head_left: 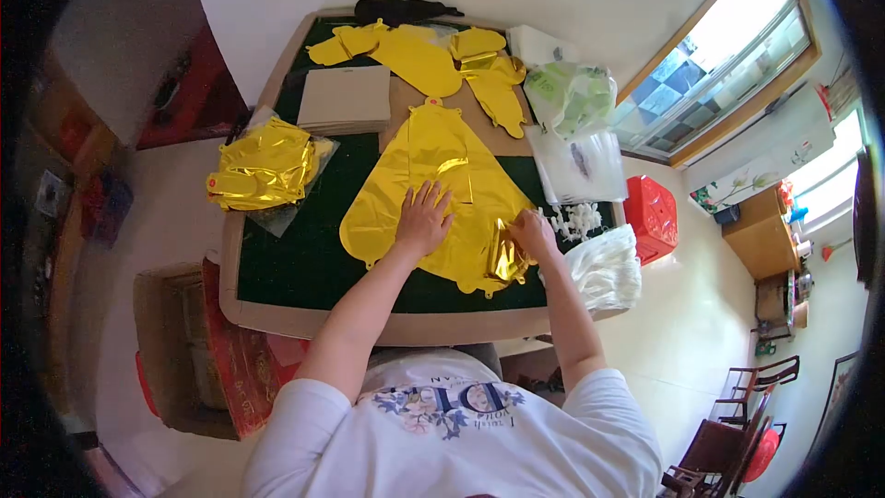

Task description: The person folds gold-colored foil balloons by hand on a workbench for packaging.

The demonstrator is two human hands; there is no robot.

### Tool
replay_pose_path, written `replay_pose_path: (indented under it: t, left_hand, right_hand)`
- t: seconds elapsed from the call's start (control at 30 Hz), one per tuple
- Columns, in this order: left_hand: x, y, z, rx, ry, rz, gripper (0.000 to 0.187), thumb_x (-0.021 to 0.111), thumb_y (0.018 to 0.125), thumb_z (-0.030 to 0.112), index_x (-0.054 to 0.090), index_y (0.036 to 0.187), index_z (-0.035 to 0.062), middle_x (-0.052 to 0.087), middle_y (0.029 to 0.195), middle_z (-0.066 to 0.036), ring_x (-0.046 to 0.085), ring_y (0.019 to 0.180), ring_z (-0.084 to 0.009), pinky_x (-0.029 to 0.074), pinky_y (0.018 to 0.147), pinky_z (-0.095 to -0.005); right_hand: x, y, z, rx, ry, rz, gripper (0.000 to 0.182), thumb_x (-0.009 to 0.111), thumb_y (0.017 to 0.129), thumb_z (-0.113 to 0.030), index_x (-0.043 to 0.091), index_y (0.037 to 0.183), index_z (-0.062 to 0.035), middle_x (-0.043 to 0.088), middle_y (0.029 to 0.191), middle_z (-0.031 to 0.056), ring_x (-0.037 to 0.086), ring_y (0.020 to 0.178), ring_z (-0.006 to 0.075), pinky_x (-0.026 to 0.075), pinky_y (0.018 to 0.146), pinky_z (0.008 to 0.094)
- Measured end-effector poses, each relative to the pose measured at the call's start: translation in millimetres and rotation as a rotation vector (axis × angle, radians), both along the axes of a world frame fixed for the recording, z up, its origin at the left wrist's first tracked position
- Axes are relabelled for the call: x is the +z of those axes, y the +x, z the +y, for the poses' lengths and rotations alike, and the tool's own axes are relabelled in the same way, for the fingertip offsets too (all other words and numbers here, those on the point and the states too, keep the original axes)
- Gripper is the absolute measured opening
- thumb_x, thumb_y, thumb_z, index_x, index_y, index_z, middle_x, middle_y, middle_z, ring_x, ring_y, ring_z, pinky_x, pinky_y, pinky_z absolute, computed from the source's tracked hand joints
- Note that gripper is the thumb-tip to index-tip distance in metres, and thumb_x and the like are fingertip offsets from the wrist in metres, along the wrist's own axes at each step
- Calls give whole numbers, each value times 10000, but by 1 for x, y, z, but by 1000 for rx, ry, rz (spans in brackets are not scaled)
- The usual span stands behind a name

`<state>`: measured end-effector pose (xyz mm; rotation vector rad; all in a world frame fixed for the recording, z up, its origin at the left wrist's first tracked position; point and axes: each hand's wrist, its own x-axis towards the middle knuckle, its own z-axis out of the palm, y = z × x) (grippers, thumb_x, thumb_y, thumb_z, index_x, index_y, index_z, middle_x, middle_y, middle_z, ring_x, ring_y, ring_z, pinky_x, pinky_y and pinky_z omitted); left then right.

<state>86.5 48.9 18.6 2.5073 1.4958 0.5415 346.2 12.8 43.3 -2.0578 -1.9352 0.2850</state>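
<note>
A large flat yellow foil balloon [396, 175] is spread over the dark green table top in front of me. My left hand [424, 219] lies on its middle with the fingers stretched out. At the balloon's lower right, my right hand [535, 234] is closed on the edge, where a shiny gold part [504, 254] is folded over. The fingertips of that hand are partly hidden. Further up the table lie more flat yellow foil pieces [419, 57], some of them folded.
A stack of grey-beige cards [345, 97] lies at the upper left, above a pile of folded gold foil [263, 164] at the left edge. On the right are clear plastic bags [581, 166], white string [604, 267] and small white pieces [578, 219]. A red stool [651, 219] stands beyond.
</note>
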Motion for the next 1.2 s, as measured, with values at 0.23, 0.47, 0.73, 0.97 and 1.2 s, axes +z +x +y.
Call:
replay_pose_path:
  t: [0.23, 0.47, 0.73, 0.97, 1.2]
  left_hand:
    - [-5, 0, 3, -6, 23, -9, 450, 417, 957, 323, 447, 1356, 118, 377, 1442, -114, 287, 1362, -291, 198, 1115, -507]
    - [-4, 0, 3, 15, 15, 5, 418, 386, 965, 311, 473, 1338, 145, 389, 1433, -99, 301, 1355, -267, 189, 1122, -478]
    - [-36, 3, 19, 12, 225, -29, 371, 527, 905, 275, 536, 1268, 202, 493, 1341, -71, 417, 1271, -289, 319, 1036, -508]
    - [-9, -3, 15, -35, 154, 9, 346, 497, 920, 279, 563, 1241, 168, 509, 1328, -97, 449, 1238, -302, 342, 1027, -477]
    - [14, -4, 27, -83, -194, 96, 421, 394, 955, 347, 516, 1307, 151, 429, 1403, -107, 378, 1301, -286, 302, 1054, -510]
  right_hand:
    - [25, -14, -4, -47, -358, 800, 173, 560, 912, -206, 611, 966, -51, 648, 768, 37, 619, 648, 118, 486, 568, 235]
    - [8, -37, -19, -35, -187, 644, 161, 505, 915, -59, 642, 983, -9, 675, 810, 111, 646, 658, 181, 503, 610, 277]
    - [9, -67, -37, 402, 240, 260, 238, 547, 844, -29, 663, 1052, -34, 621, 1124, 142, 584, 1025, 322, 479, 855, 398]
    - [-3, -70, -44, 458, 155, 6, 335, 550, 895, -175, 585, 1220, -103, 518, 1322, 86, 432, 1275, 253, 315, 1066, 424]
    - [3, -76, -42, 458, 231, -42, 304, 567, 892, -199, 607, 1179, -106, 558, 1252, 85, 461, 1228, 282, 337, 1044, 436]
